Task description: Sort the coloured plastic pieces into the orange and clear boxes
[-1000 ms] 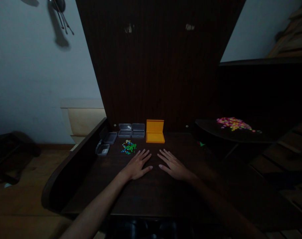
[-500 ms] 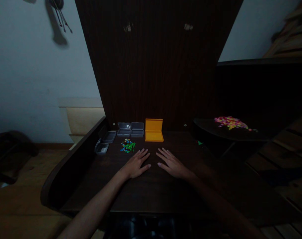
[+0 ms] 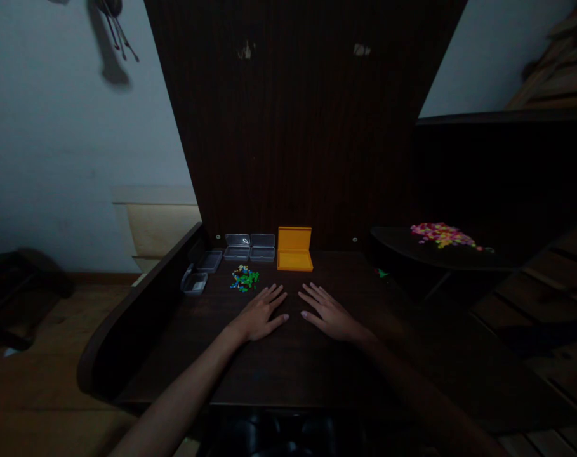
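My left hand [image 3: 259, 315] lies flat on the dark wooden desk [image 3: 288, 362], palm down, fingers spread, holding nothing. My right hand [image 3: 329, 312] lies flat beside it, also open and empty. Just beyond my left fingertips sits a small heap of tiny coloured pieces [image 3: 244, 278], mostly green and blue. Behind the heap an open orange box [image 3: 294, 250] stands against the desk's back panel. Left of it are two clear plastic boxes [image 3: 249, 248], with a third clear box [image 3: 210, 261] and a small clear box [image 3: 195, 283] near the desk's left rim.
A tall dark wooden panel [image 3: 307, 120] rises behind the desk. To the right, a dark round side surface [image 3: 412, 251] carries a pile of pink and yellow pieces [image 3: 440, 234]. A single green piece [image 3: 381, 273] lies near the desk's right end. The raised left rim [image 3: 140, 298] curves along the desk.
Both hands stay flat in the same place. The view has shifted very slightly; nothing on the desk has moved.
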Demonstrator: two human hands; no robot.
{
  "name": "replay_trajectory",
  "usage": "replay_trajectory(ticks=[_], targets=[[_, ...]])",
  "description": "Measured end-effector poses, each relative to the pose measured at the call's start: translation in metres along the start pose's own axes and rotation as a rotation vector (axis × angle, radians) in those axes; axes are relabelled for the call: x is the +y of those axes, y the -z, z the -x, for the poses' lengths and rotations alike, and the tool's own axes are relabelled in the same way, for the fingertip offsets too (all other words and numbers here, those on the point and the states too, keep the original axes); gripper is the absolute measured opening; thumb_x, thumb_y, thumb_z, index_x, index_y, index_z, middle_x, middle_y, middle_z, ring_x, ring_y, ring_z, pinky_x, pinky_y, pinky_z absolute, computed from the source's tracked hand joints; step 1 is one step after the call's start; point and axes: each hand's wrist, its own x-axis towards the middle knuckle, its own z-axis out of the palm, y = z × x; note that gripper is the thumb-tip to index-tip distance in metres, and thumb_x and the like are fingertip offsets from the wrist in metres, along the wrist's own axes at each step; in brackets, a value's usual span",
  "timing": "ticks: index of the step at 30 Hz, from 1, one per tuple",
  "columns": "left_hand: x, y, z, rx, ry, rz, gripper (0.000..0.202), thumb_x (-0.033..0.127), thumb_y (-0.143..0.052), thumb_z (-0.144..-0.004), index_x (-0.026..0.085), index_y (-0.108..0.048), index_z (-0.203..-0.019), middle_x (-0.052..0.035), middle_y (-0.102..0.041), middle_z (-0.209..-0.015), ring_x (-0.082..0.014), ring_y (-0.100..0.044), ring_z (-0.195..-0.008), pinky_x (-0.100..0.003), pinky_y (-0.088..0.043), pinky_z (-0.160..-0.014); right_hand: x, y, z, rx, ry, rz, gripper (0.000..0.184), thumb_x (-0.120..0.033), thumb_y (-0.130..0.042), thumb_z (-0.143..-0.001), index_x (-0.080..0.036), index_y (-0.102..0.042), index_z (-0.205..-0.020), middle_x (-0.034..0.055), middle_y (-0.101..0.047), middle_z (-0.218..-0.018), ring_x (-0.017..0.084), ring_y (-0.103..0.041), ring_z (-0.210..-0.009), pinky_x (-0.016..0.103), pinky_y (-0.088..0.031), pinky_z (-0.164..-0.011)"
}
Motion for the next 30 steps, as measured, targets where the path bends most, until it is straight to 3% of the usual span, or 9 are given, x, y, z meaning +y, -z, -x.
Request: replay_trajectory(ticks=[7, 14, 22, 30], targets=[[0.0046, 0.0053, 0.0002, -0.041, 0.025, -0.006, 0.069, 0.059, -0.033, -0.095, 0.016, -0.035, -0.148, -0.0132, -0.027, -0.157, -0.0257, -0.018, -0.148, -0.047, -0.020, -0.121, 0.0004, -0.0008, 0.0003, 0.005, 0.006, 0.008, 0.059, -0.054, -0.040, -0.095, -0.023, -0.043, -0.146, 0.0092, -0.031, -0.156, 0.026, -0.021, -0.147, 0.052, -0.018, -0.120], [0.0006, 0.0003, 0.0007, 0.009, -0.008, 0.005, 0.065, 0.057, -0.037, -0.094, 0.020, -0.036, -0.148, -0.0124, -0.030, -0.156, -0.0253, -0.020, -0.148, -0.049, -0.022, -0.120, 0.0003, -0.0010, 0.0009, 0.005, 0.010, 0.021, 0.060, -0.055, -0.038, -0.096, -0.023, -0.043, -0.146, 0.0089, -0.031, -0.156, 0.026, -0.021, -0.147, 0.050, -0.019, -0.120], [0.0027, 0.0037, 0.0005, -0.039, 0.019, 0.004, 0.071, 0.060, -0.033, -0.094, 0.013, -0.035, -0.148, -0.0145, -0.027, -0.157, -0.0268, -0.018, -0.148, -0.047, -0.019, -0.121, 0.0002, 0.0005, 0.0004, -0.015, 0.007, 0.022, 0.062, -0.057, -0.037, -0.096, -0.021, -0.042, -0.146, 0.0097, -0.030, -0.157, 0.026, -0.020, -0.147, 0.050, -0.017, -0.121], [0.0012, 0.0010, -0.0005, -0.008, -0.002, 0.003, 0.067, 0.058, -0.036, -0.094, 0.019, -0.036, -0.148, -0.0133, -0.029, -0.157, -0.0261, -0.020, -0.148, -0.049, -0.021, -0.120, -0.0034, 0.0032, 0.0005, -0.033, -0.011, 0.039, 0.062, -0.055, -0.037, -0.096, -0.019, -0.042, -0.146, 0.0097, -0.029, -0.157, 0.026, -0.019, -0.148, 0.049, -0.016, -0.121]])
